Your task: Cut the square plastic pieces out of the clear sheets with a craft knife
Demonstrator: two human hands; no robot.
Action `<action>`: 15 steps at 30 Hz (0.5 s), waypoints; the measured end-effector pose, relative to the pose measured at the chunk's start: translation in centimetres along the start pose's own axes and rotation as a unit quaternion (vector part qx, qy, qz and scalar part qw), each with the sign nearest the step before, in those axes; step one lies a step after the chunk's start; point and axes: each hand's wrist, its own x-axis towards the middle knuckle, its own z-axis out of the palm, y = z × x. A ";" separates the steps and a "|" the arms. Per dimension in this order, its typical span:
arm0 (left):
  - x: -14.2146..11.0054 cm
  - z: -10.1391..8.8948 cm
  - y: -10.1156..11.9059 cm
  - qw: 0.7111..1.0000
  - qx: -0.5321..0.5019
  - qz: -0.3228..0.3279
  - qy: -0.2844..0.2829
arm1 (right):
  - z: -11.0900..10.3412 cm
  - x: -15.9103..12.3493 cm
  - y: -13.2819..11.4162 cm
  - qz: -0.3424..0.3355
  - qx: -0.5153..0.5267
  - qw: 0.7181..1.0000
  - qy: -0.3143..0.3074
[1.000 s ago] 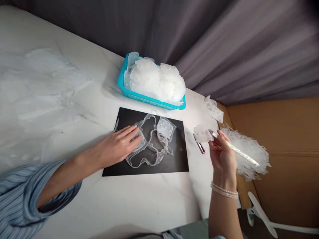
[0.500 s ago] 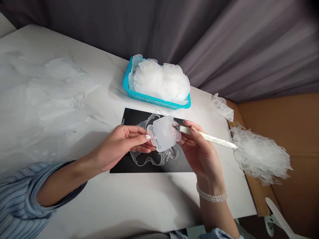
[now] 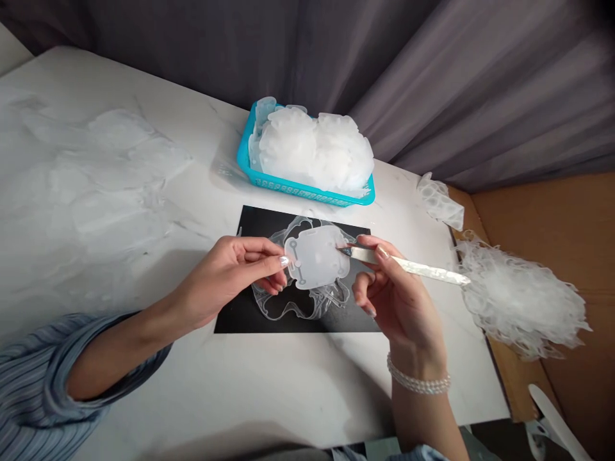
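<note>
Between thumb and fingers, my left hand (image 3: 240,272) pinches the left edge of a translucent white plastic piece (image 3: 317,256) with a scalloped outline and slots. My right hand (image 3: 401,294) grips a craft knife (image 3: 413,266) with a pale wrapped handle, its dark tip pointing left at the piece's right edge. Whether the tip touches the piece I cannot tell. The lower fingers of my right hand are curled, apart from the piece. Underneath, clear plastic offcuts (image 3: 278,312) lie on a black mat (image 3: 235,314).
A blue basket (image 3: 298,189) piled with similar translucent pieces stands behind the mat. Clear sheets (image 3: 106,173) cover the table's left side. At the right are a crumpled clear piece (image 3: 439,198) and a heap of curly trimmings (image 3: 523,294) beside a cardboard box (image 3: 552,237).
My right hand has shifted slightly right with the knife, and its lower fingers have come off the piece. My left hand still holds the piece, which has turned a little. The view has shifted slightly.
</note>
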 end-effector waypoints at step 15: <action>0.3 -0.3 -0.3 0.997 -0.073 -0.010 -0.012 | -1.2 0.0 0.7 -0.051 -0.055 0.993 -0.096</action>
